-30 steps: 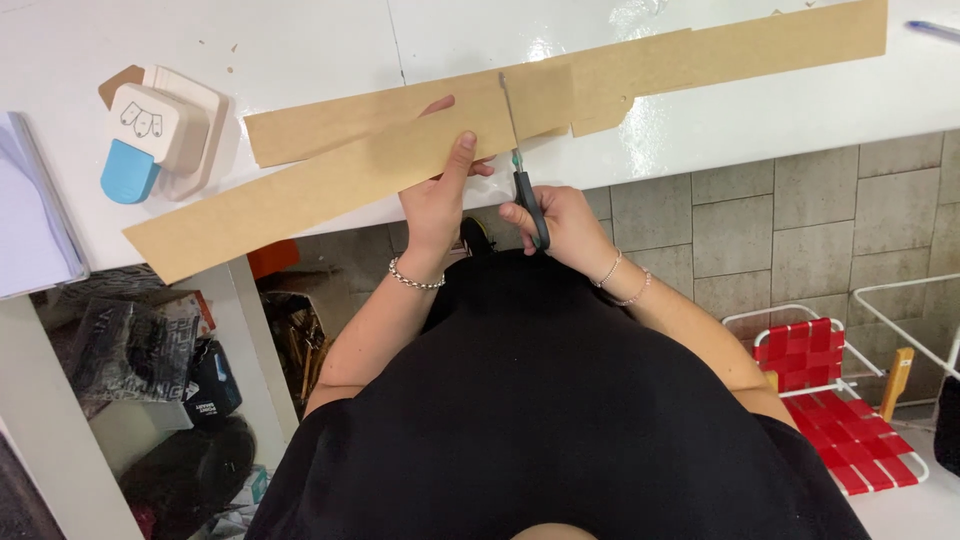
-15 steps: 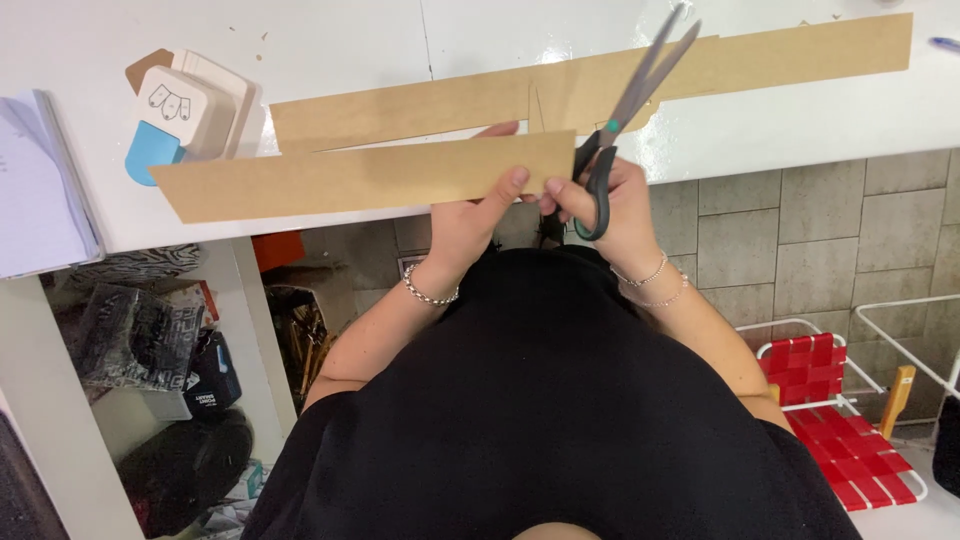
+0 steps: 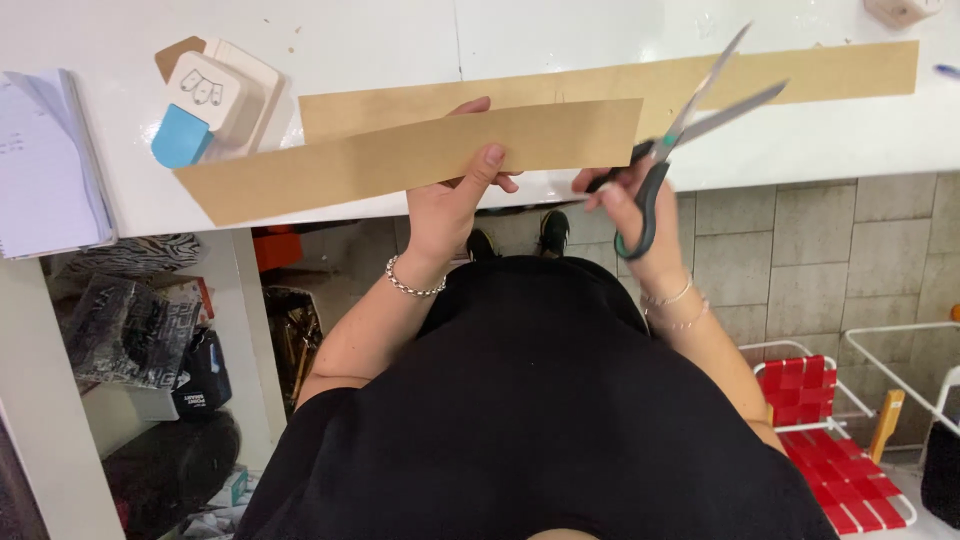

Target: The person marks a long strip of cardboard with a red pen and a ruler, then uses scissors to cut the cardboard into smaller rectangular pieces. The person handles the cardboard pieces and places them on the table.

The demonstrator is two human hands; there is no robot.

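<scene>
My left hand [image 3: 450, 200] pinches a long strip of brown kraft paper [image 3: 400, 158], thumb on top, holding it just above the edge of the white table [image 3: 800, 140]. A second, longer brown strip [image 3: 800, 75] lies flat on the table behind it. My right hand [image 3: 630, 205] grips black and teal-handled scissors [image 3: 690, 115]. Their blades are spread apart and point up and to the right, clear of the held strip's right end.
A white and blue paper punch [image 3: 200, 105] sits on cards at the table's left. A paper pad [image 3: 50, 160] lies at the far left. Shelves with bags [image 3: 140, 330] stand below left. A red folding chair [image 3: 830, 440] stands on the tiled floor at right.
The scissors finished cutting through the paper, and the near strip came free. My left hand lifted that strip off the table, and my right hand swung the scissors up and right.
</scene>
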